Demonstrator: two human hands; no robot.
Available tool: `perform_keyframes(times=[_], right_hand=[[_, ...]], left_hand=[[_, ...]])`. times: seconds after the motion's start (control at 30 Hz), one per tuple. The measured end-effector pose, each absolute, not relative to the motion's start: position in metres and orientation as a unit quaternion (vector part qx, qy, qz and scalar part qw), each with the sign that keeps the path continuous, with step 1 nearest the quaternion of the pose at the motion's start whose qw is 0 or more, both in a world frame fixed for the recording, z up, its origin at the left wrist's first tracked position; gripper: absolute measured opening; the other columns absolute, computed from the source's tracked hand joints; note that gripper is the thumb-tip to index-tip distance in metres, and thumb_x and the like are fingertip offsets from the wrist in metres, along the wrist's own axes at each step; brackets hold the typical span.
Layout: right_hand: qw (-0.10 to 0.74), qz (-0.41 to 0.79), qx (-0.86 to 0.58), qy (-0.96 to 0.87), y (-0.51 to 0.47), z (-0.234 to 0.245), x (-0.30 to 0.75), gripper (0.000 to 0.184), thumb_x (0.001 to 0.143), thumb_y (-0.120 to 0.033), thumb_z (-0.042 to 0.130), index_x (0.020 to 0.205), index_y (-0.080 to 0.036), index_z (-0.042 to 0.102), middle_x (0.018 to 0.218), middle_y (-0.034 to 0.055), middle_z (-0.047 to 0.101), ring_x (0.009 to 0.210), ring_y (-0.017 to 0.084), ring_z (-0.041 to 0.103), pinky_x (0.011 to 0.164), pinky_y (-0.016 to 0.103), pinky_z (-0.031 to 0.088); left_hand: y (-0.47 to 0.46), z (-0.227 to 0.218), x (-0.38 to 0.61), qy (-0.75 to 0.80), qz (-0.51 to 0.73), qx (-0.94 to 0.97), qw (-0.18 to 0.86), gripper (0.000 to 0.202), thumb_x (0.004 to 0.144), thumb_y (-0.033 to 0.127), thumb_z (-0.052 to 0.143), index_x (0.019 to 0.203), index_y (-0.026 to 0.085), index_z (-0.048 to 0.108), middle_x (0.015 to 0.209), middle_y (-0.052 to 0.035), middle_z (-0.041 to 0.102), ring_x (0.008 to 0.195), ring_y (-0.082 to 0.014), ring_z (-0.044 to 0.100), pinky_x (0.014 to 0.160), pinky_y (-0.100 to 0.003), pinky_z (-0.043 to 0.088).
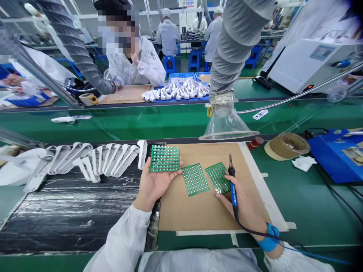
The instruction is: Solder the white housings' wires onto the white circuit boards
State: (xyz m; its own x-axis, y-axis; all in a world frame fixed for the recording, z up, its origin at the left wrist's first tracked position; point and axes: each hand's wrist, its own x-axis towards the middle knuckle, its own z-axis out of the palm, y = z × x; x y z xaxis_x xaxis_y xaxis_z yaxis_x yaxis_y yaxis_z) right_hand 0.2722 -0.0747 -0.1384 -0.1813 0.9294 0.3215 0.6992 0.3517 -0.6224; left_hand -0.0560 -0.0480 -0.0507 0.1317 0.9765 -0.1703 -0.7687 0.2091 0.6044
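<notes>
A green circuit board (165, 158) rests raised in my left hand (154, 185), its thumb and fingers around the lower edges. My right hand (244, 202) grips a soldering iron (233, 189) with a blue and black handle, its metal tip pointing away from me. The fingers of that hand also touch a second green board (218, 175) lying on the cardboard sheet (187, 215). Between the hands a third green board (196, 179) lies flat on the cardboard. A blue band (269, 237) circles my right wrist.
A clear fume hood (228, 126) hangs above the cardboard's far edge. White curved strips (106, 160) lie on black film at left. A tape roll (287, 145), a solder spool (255, 142) and a blue device (337, 155) stand at right. A co-worker (136, 56) sits opposite.
</notes>
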Motion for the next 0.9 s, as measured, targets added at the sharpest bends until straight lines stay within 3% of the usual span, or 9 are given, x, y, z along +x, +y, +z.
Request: perform_keyframes(times=[0.53,0.77,0.9], right_hand=[[0.345,0.175,-0.541,-0.747,-0.0744,-0.1409,0.2726,0.055,0.1,-0.054,0.07,0.146,-0.027,0.054,0.159,0.0168,0.061,0.144,0.039,0.063,0.117,0.066,0.055],[0.34,0.161,-0.544,-0.75,-0.074,-0.1403,0.271,0.054,0.101,-0.051,0.07,0.146,-0.027,0.055,0.158,0.0169,0.061,0.146,0.04,0.061,0.116,0.066,0.056],[0.35,0.146,-0.543,-0.749,-0.0736,-0.1383,0.268,0.051,0.102,-0.05,0.069,0.145,-0.026,0.056,0.155,0.0171,0.064,0.146,0.039,0.062,0.116,0.066,0.056]], left_hand=[[-0.0484,-0.0536,-0.0552,0.294,0.586,0.198,0.729,0.073,0.101,0.07,0.06,0.143,0.01,0.064,0.144,-0.0243,0.07,0.131,-0.0399,0.07,0.105,-0.049,0.06],[-0.0473,-0.054,-0.0542,0.296,0.591,0.191,0.726,0.064,0.102,0.069,0.059,0.134,0.015,0.07,0.137,-0.0192,0.074,0.131,-0.0393,0.07,0.103,-0.049,0.06],[-0.0462,-0.0554,-0.0548,0.296,0.589,0.198,0.726,0.064,0.102,0.068,0.06,0.134,0.013,0.07,0.14,-0.0207,0.073,0.13,-0.0399,0.071,0.102,-0.049,0.061]])
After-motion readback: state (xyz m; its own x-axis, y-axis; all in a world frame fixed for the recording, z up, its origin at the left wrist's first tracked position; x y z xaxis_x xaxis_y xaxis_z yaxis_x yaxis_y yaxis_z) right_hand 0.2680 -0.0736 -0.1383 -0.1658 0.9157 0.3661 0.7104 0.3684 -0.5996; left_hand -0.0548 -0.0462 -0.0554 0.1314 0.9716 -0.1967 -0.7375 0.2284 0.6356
